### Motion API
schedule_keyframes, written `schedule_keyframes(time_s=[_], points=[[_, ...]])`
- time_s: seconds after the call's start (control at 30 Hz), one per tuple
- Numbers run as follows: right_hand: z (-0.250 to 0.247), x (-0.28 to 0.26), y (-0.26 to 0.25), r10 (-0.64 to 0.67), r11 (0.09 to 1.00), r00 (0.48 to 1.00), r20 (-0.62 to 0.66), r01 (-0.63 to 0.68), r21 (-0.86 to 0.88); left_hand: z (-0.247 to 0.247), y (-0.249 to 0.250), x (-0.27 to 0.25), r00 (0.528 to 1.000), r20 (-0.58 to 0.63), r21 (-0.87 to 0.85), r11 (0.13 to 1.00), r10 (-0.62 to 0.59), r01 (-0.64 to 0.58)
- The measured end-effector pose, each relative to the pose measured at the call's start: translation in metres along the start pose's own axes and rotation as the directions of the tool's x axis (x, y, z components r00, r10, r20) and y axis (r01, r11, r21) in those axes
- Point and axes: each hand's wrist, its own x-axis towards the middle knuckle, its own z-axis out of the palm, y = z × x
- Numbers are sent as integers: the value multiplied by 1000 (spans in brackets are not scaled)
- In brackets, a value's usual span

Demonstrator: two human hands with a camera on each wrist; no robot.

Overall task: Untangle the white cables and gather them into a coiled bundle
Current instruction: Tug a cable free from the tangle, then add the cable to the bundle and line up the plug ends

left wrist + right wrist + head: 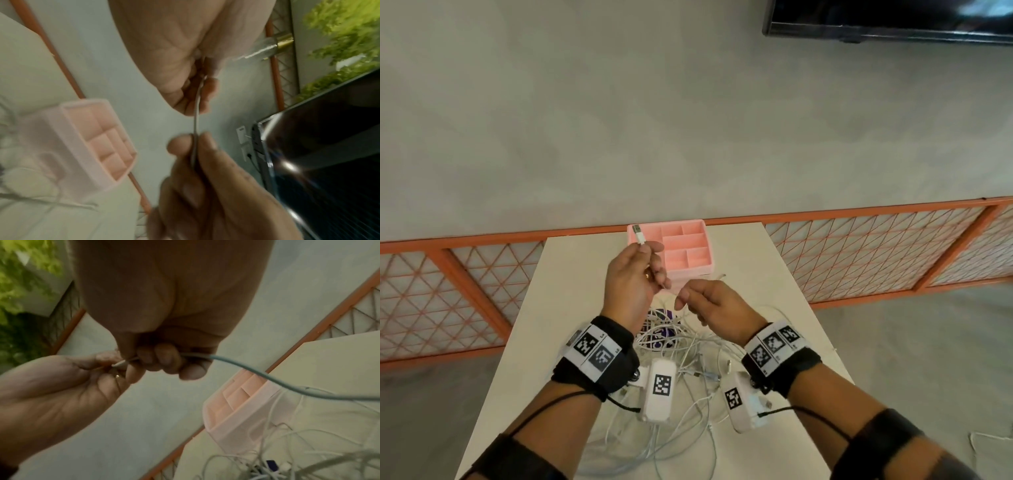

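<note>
My left hand pinches one thin white cable near its flat metal plug, held upright above the desk. My right hand curls its grip round the same smooth, round cord. Beneath them lies a loose tangle of white cables, too many to count. One pink plastic organizer, rectangular with several compartments, stands beyond.
</note>
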Motion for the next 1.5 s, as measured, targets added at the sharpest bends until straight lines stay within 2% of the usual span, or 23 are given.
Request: schedule_keyframes(time_s=[0.1,0.17,0.3,0.43,0.6,0.77,0.93,1.07,1.13,1.17,1.23,1.33,1.4,1.43,1.5], points=[[3,-2,24,-3,968,998,65,20,-251,-29,-3,1,994,-112,-2,1000,-3,3],[4,-7,43,43,955,995,86,-16,-295,-44,-7,1,983,-180,-24,999,-37,33],[-1,-20,82,141,923,985,100,-95,-372,-65,-18,-1,963,-265,85,994,-50,75],[-21,-42,125,267,879,962,53,-221,-422,-84,-22,-3,944,-320,109,986,-86,127],[-64,-75,165,426,771,904,-43,-388,-504,-98,-27,-8,933,-343,168,970,-109,175],[-100,-94,182,497,674,853,-160,-495,-548,-100,-36,-11,950,-276,213,954,-148,211],[-118,-100,202,582,509,764,-278,-609,-608,-104,-42,-13,953,-231,256,933,-195,253],[-109,-107,217,691,327,643,-329,-685,-651,-110,-51,-21,948,-169,338,888,-268,311],[-100,-107,221,745,262,590,-312,-688,-677,-111,-57,-27,943,-164,380,864,-288,330],[-97,-103,219,756,265,587,-289,-678,-685,-112,-60,-29,940,-166,398,852,-297,339],[-89,-88,200,737,326,625,-257,-662,-675,-114,-66,-35,932,-177,425,829,-317,363],[-68,-54,160,564,570,788,-246,-588,-574,-120,-75,-42,921,-199,465,795,-335,390],[-41,-32,128,402,733,894,-199,-444,-515,-124,-80,-47,918,-206,492,775,-339,397],[-24,-22,112,334,787,933,-137,-356,-504,-127,-83,-49,916,-211,500,767,-342,402],[15,-7,88,255,838,966,30,-206,-505,-131,-86,-54,905,-232,500,754,-357,425]])
